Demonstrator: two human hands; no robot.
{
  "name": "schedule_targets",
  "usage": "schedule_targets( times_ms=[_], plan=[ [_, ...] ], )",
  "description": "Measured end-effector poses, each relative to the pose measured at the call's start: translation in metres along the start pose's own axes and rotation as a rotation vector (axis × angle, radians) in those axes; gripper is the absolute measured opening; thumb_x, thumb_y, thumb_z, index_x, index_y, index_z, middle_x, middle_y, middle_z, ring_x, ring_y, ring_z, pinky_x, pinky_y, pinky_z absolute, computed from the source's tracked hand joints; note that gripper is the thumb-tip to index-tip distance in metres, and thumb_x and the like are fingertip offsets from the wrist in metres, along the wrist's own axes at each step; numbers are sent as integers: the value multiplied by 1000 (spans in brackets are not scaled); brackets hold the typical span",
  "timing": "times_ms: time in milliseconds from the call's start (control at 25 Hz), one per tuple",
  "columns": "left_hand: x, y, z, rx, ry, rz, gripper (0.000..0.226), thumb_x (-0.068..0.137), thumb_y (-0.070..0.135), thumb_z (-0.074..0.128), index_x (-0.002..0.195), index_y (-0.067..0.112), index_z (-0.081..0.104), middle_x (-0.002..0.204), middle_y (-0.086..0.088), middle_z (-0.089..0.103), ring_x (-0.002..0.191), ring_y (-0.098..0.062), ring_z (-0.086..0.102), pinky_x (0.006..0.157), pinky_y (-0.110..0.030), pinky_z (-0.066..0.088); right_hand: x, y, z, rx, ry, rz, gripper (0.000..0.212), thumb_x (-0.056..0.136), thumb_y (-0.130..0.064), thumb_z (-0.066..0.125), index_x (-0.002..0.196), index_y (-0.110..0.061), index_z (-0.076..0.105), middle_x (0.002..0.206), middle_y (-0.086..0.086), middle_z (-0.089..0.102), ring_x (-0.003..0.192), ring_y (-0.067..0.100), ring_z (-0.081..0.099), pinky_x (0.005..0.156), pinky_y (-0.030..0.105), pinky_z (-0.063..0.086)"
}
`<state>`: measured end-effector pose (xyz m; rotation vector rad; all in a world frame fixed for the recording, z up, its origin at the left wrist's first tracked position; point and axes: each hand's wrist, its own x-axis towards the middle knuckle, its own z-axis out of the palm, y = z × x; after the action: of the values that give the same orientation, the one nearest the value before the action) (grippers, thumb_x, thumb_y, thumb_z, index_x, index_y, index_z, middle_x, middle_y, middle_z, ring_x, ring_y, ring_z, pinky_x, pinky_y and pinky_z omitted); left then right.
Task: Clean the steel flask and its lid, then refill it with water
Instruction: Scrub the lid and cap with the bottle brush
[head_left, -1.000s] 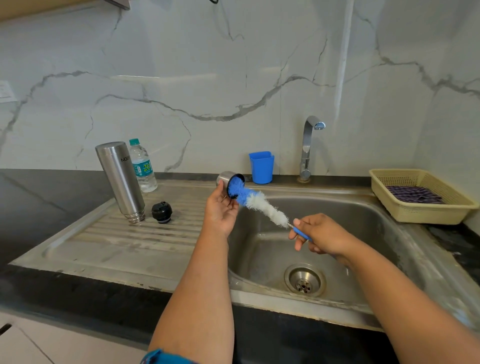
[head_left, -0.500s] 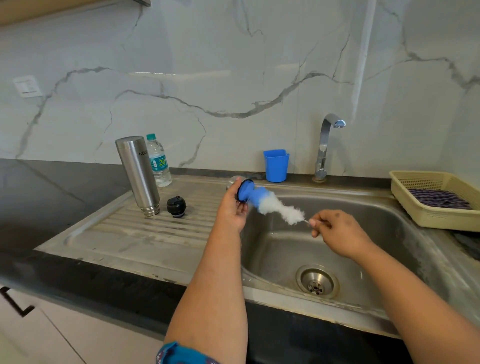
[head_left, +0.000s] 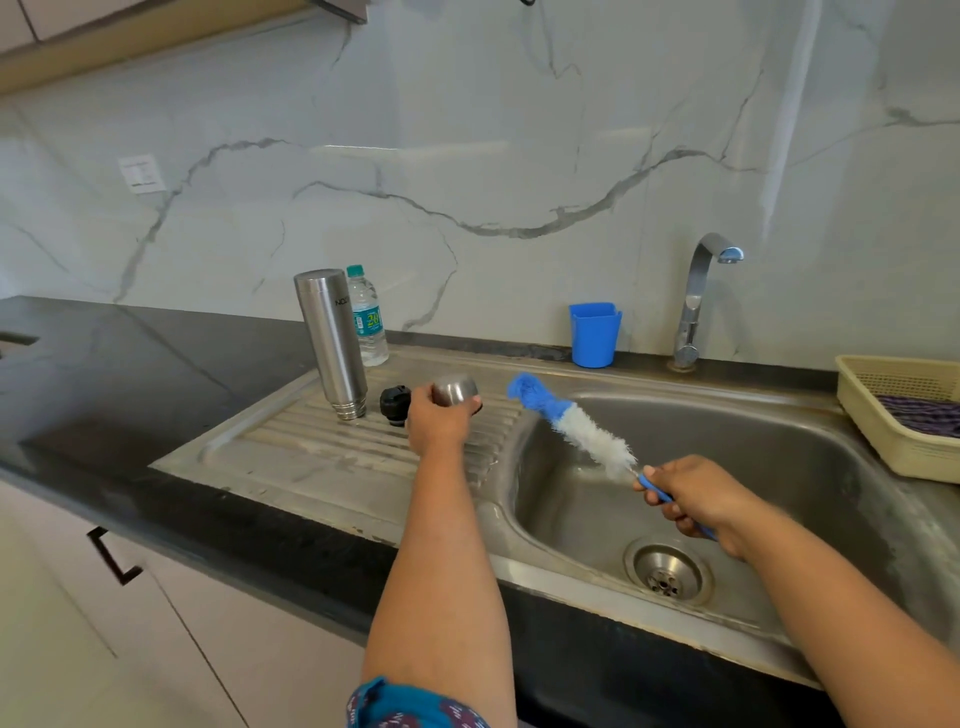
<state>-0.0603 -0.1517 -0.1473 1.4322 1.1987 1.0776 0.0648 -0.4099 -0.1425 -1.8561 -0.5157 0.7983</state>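
Note:
The steel flask (head_left: 332, 343) stands upside down on the ribbed draining board (head_left: 311, 457). Its black stopper (head_left: 395, 404) sits just to its right. My left hand (head_left: 439, 421) grips the steel lid cup (head_left: 456, 391) with its mouth facing down, low over the board beside the stopper. My right hand (head_left: 691, 496) holds the blue handle of a bottle brush (head_left: 569, 423) over the sink basin (head_left: 779, 467). The brush's blue and white head points up and left, free of the lid. A plastic water bottle (head_left: 368, 317) stands behind the flask.
A tap (head_left: 698, 291) rises at the back of the sink, with a blue cup (head_left: 594, 335) to its left. A beige basket (head_left: 893, 410) with a purple cloth sits at the right. The drain (head_left: 666, 571) lies below my right hand. Black counter (head_left: 130, 374) extends left.
The brush has come out of the lid. My left hand has carried the lid left and down to the draining board, turning its mouth downward. My right hand has drawn the brush back.

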Motion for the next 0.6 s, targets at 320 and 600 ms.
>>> schedule_targets(
  times_ms=[320, 600],
  plan=[
    [6, -17, 2, 239, -37, 6, 63, 73, 15, 84, 128, 15, 53, 128, -8, 60, 121, -27, 53, 93, -37, 43, 6, 2, -1, -20, 61, -42, 28, 101, -18, 45, 97, 2, 65, 70, 6, 54, 47, 10, 37, 43, 21, 28],
    [-16, 5, 18, 450, 47, 204, 80, 78, 29, 80, 143, 9, 38, 145, -11, 40, 135, -30, 36, 107, -39, 35, 9, 3, -2, -183, 184, -139, 20, 96, -22, 56, 87, -7, 65, 73, 3, 64, 53, 14, 45, 52, 27, 39]
  ],
)
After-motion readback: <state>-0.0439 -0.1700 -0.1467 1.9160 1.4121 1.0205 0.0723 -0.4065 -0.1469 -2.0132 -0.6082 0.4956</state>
